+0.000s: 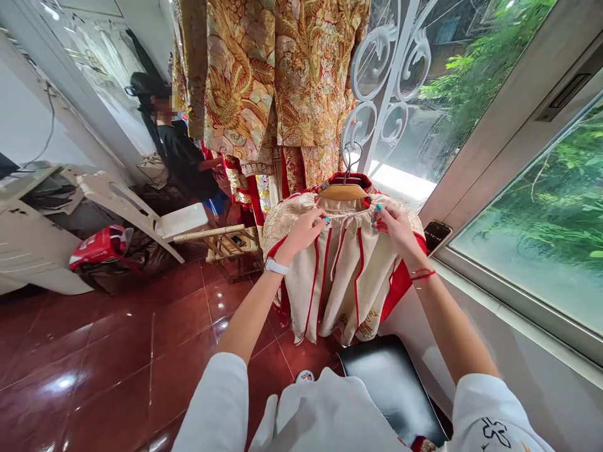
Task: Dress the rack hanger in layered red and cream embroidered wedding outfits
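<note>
A cream garment with red trim [342,276] hangs from a wooden hanger [343,191] in front of me. My left hand [306,229] pinches its gathered top edge on the left, fingers closed on the fabric. On the right side my right hand [393,226] grips the same edge. A red string circles my right wrist and a white band my left.
Gold embroidered robes [273,75] hang behind the garment. A black stool [391,386] stands below it. A phone [436,235] lies on the window sill at right. A person in black [181,154] stands at the back left near a white folding chair [141,210].
</note>
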A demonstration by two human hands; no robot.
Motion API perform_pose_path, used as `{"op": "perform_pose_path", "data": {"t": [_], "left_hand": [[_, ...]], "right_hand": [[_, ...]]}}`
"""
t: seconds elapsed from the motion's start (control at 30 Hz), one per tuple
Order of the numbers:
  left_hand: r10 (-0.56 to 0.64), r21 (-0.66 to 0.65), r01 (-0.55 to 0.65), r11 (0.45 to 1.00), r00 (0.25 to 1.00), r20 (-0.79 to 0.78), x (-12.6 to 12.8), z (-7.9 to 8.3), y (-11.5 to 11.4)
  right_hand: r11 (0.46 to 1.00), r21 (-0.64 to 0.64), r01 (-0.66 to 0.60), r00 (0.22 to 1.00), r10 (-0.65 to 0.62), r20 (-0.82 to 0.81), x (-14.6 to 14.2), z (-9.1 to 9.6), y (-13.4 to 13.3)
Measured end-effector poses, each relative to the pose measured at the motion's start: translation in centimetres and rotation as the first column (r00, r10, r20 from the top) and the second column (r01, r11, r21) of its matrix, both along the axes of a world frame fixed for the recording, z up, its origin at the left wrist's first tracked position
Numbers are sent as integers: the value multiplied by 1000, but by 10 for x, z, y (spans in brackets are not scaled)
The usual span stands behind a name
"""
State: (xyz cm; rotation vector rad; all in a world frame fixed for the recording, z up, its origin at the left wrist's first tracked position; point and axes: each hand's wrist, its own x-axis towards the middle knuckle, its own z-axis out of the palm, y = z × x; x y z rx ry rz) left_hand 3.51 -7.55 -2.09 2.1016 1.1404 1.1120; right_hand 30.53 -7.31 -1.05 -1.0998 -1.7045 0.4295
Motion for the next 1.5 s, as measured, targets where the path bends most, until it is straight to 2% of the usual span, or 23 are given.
{"op": "perform_pose_path", "data": {"t": [0.03,0.1,0.2,0.27,0.33,0.4,0.43,0.5,0.6,0.67,0.73,0.8,0.83,0.9,0.93,1.0,1.1,1.2,1.3,1.33,1.4,1.47,1.5], "left_hand": [[-16,-41,16,999,1000,10,-1,-2,0],[-35,-100,38,994,999,30,-4,-7,1],[-97,-200,107,974,994,57,-7,-10,3],[-131,-312,172,934,980,148,-8,-10,2],[-124,-388,220,895,958,257,-9,-10,2],[-104,-406,230,884,945,309,-10,-10,3],[-98,-404,222,887,947,305,-10,-11,4],[-88,-389,188,902,961,261,-8,-13,5],[-87,-342,135,930,984,154,-4,-15,1],[-65,-208,86,974,992,107,-5,-14,-5],[25,0,-25,1000,994,107,-18,-12,-8],[187,164,-210,964,971,147,-41,-12,-5],[270,193,-299,934,949,164,-56,-14,-1],[368,136,-395,908,911,186,-85,-21,13],[371,64,-389,919,908,195,-98,-25,20],[314,-92,-301,949,924,219,-118,-34,34],[257,-158,-224,962,938,234,-132,-41,48],[306,-98,-291,952,929,209,-131,-40,53],[392,-56,-390,919,890,232,-122,-40,51],[422,-41,-426,904,871,251,-118,-42,50],[466,-9,-484,875,837,287,-111,-48,45],[478,4,-506,863,819,317,-107,-55,39],[473,0,-500,866,819,325,-106,-58,35]], "right_hand": [[999,-36,-38,999,37,-15,2,0,0],[998,-50,-29,999,30,28,12,0,-3],[990,62,125,989,-130,78,20,0,-12],[974,107,202,979,-205,15,13,-4,-21],[994,14,111,993,-110,-31,2,-11,-28],[991,-119,-58,998,57,-10,-2,-13,-31],[984,-150,-93,995,97,20,1,-13,-32],[992,-116,-45,996,53,74,12,-8,-31],[991,82,103,981,-115,157,31,-5,-29],[961,237,146,949,-203,241,38,-13,-27],[926,319,200,902,-301,310,45,-30,-25],[901,320,293,838,-403,367,55,-50,-20],[895,301,328,813,-430,392,61,-59,-16],[910,249,332,817,-409,406,73,-71,-7],[923,226,311,841,-378,386,79,-75,-2],[943,196,270,894,-321,311,89,-75,7],[951,155,267,932,-296,210,100,-62,19],[973,54,223,952,-229,203,113,-40,30],[981,-179,73,982,-39,185,130,-15,41],[957,-290,2,986,46,160,136,-8,44],[860,-497,-116,980,182,85,145,0,50],[769,-617,-165,976,219,12,149,0,53],[748,-640,-174,977,210,-20,149,-3,53]]}}
